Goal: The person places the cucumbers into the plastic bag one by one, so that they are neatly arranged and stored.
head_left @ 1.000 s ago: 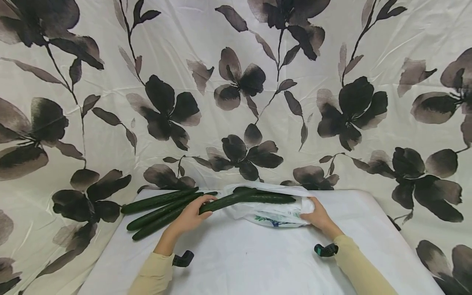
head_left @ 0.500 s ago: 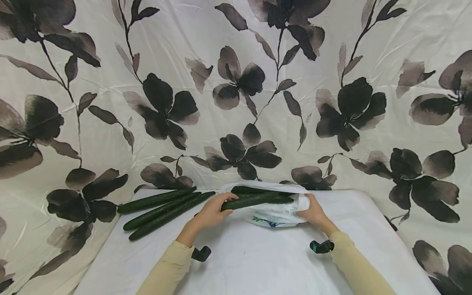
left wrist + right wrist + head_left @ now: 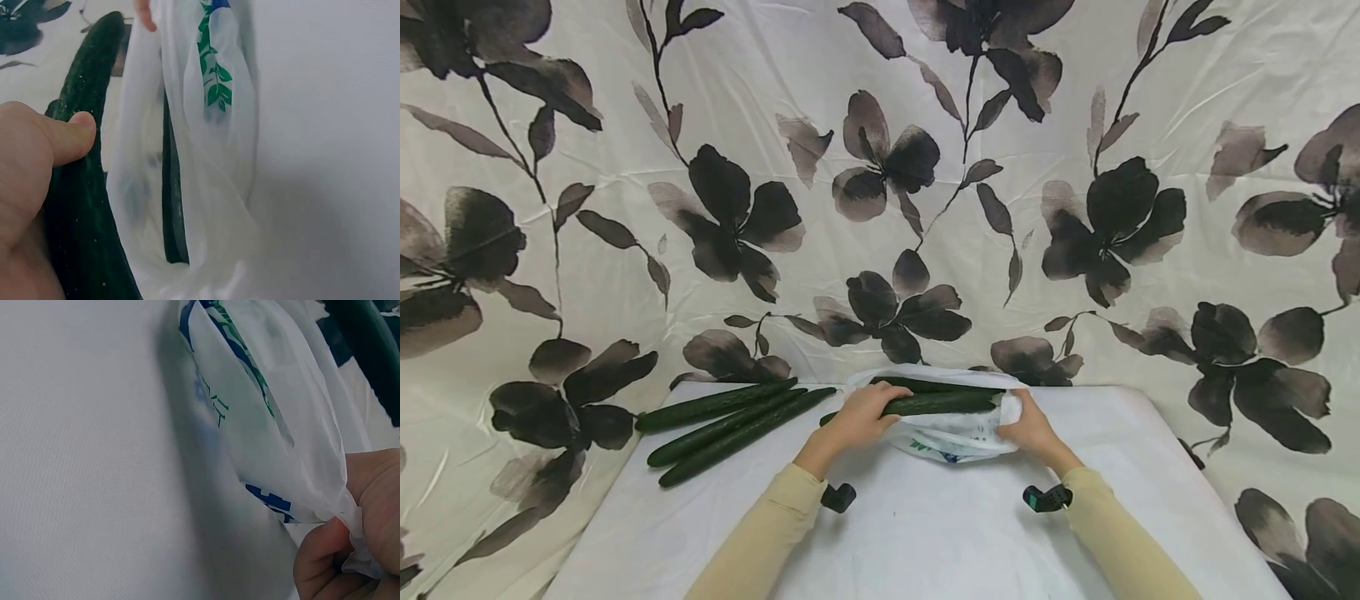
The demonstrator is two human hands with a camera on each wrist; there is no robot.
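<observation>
In the head view my left hand [image 3: 859,417] grips a long dark green cucumber [image 3: 943,404] near its middle, over a white plastic bag [image 3: 958,440]. The left wrist view has the thumb lying across this cucumber [image 3: 87,219]. Behind it in the bag's mouth lies another cucumber [image 3: 936,386]. My right hand [image 3: 1032,425] holds the bag's right end, pinching the plastic in the right wrist view. Green and blue print shows on the bag [image 3: 269,419]. The held cucumber's right tip is close to the right hand, above the bag.
Three more cucumbers [image 3: 741,437] lie side by side on the left of the white-covered table [image 3: 910,533]. A floral cloth [image 3: 880,200] hangs right behind the table's back edge. A black wrist device [image 3: 838,497] sits below the left hand, with another [image 3: 1047,498] by the right.
My left hand has moved right with the cucumber, which now lies more level over the bag's opening. The right hand has shifted slightly left, still holding the bag.
</observation>
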